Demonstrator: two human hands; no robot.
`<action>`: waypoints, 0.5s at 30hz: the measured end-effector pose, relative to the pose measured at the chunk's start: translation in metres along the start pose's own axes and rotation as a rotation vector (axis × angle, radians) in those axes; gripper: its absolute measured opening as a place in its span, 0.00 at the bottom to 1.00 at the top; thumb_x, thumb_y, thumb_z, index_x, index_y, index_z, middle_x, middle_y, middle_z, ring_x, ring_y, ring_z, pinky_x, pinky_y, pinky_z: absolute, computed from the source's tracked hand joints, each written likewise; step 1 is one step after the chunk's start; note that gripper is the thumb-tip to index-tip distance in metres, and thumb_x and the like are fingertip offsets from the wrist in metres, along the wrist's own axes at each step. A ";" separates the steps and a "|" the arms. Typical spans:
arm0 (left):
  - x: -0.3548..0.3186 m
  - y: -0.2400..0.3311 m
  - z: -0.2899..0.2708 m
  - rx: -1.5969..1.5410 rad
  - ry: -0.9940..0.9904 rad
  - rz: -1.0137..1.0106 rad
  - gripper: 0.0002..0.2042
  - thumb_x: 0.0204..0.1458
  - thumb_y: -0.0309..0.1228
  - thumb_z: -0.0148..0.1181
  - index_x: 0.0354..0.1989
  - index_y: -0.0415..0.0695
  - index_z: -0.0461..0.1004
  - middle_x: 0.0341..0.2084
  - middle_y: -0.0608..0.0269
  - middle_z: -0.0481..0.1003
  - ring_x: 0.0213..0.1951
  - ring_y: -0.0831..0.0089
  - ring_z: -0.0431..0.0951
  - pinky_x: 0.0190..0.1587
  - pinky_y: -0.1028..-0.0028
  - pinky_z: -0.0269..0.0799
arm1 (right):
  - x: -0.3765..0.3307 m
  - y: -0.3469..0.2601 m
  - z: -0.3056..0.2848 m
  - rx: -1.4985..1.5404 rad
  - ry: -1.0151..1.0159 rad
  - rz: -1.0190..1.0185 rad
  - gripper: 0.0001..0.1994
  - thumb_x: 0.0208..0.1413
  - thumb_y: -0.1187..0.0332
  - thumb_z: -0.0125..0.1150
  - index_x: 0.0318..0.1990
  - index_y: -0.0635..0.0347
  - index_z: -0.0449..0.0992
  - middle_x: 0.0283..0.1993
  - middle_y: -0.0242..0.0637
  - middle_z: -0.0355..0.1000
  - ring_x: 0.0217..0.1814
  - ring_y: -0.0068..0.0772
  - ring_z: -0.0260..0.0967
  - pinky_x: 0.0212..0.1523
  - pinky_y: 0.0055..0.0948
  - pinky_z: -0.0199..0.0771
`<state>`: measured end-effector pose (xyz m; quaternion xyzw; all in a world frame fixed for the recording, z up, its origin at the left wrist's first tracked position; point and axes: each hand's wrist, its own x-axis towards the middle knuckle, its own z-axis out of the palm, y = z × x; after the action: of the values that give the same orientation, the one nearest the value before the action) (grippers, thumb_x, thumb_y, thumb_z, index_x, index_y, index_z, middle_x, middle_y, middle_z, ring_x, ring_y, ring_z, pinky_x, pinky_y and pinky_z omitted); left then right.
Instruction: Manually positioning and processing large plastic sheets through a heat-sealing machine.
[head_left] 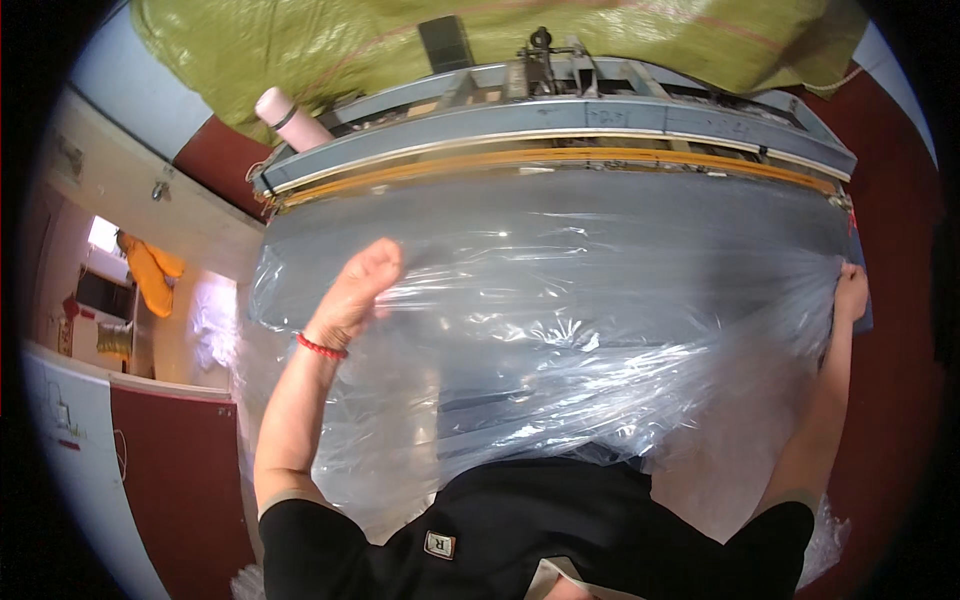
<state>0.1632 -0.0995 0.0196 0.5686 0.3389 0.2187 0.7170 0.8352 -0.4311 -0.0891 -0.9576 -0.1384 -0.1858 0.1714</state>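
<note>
A wide sheet of clear plastic film (560, 265) lies over a long grey work surface and hangs down in shiny folds toward my body. At the right end, my right hand (851, 291) is closed on the film's gathered edge, and creases fan out from it. My left hand (368, 284), with a red beaded bracelet on the wrist, is over the left part of the sheet. Its fingers are curled and slightly blurred, and stretched creases run rightward from it. Exactly what lies between those fingers is hard to see.
Behind the film stands a blue-grey metal machine frame (600, 115) with an orange bar (560, 156) along it. A pink bottle (292, 120) leans at its left end. Green woven sheeting (330, 45) covers the back. An open doorway (165, 290) is at the left.
</note>
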 end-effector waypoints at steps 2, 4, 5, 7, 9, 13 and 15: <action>-0.009 0.018 -0.038 0.169 -0.094 -0.045 0.11 0.45 0.30 0.59 0.33 0.44 0.63 0.13 0.78 0.61 0.16 0.89 0.61 0.19 0.87 0.59 | -0.003 -0.005 0.004 0.015 0.018 -0.012 0.13 0.52 0.57 0.48 0.37 0.55 0.70 0.41 0.39 0.69 0.44 0.48 0.65 0.39 0.42 0.64; -0.019 0.040 -0.081 0.367 -0.143 -0.086 0.13 0.41 0.28 0.61 0.33 0.43 0.64 0.14 0.78 0.62 0.16 0.89 0.60 0.19 0.88 0.56 | -0.004 -0.008 0.003 0.027 0.036 -0.018 0.13 0.52 0.57 0.48 0.37 0.55 0.70 0.41 0.40 0.69 0.44 0.48 0.65 0.39 0.42 0.63; -0.026 0.055 -0.101 0.400 -0.075 -0.073 0.13 0.40 0.26 0.62 0.33 0.42 0.64 0.15 0.77 0.63 0.16 0.88 0.60 0.20 0.88 0.55 | -0.004 -0.009 0.002 0.018 0.000 0.006 0.13 0.53 0.57 0.47 0.37 0.56 0.70 0.42 0.40 0.69 0.44 0.48 0.65 0.39 0.42 0.63; -0.043 0.082 -0.139 0.408 0.099 0.039 0.11 0.40 0.26 0.60 0.32 0.47 0.66 0.18 0.78 0.65 0.19 0.90 0.62 0.21 0.89 0.58 | -0.004 -0.009 0.000 0.016 -0.039 0.022 0.13 0.53 0.57 0.47 0.37 0.56 0.70 0.42 0.40 0.68 0.44 0.48 0.64 0.39 0.42 0.63; -0.063 0.100 -0.188 0.465 0.291 0.211 0.10 0.40 0.25 0.59 0.31 0.44 0.66 0.19 0.73 0.67 0.23 0.85 0.66 0.26 0.82 0.63 | -0.002 -0.011 0.004 0.003 -0.046 -0.004 0.14 0.53 0.57 0.47 0.38 0.57 0.70 0.42 0.41 0.68 0.44 0.48 0.64 0.39 0.41 0.63; -0.042 0.077 -0.136 1.261 1.183 0.846 0.07 0.45 0.25 0.56 0.30 0.38 0.65 0.25 0.60 0.69 0.29 0.70 0.70 0.36 0.74 0.66 | 0.009 0.015 0.010 -0.047 0.013 -0.040 0.14 0.54 0.58 0.45 0.39 0.58 0.70 0.42 0.44 0.68 0.45 0.50 0.64 0.40 0.41 0.63; -0.038 0.028 -0.107 1.270 0.847 0.677 0.12 0.46 0.28 0.55 0.39 0.40 0.66 0.38 0.55 0.69 0.42 0.64 0.68 0.46 0.70 0.62 | 0.005 0.013 0.005 -0.030 0.021 -0.032 0.15 0.54 0.58 0.45 0.39 0.59 0.69 0.42 0.45 0.68 0.44 0.51 0.64 0.39 0.42 0.63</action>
<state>0.0609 -0.0480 0.0421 0.8055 0.4495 0.3849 -0.0321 0.8455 -0.4401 -0.0953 -0.9557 -0.1489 -0.2007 0.1554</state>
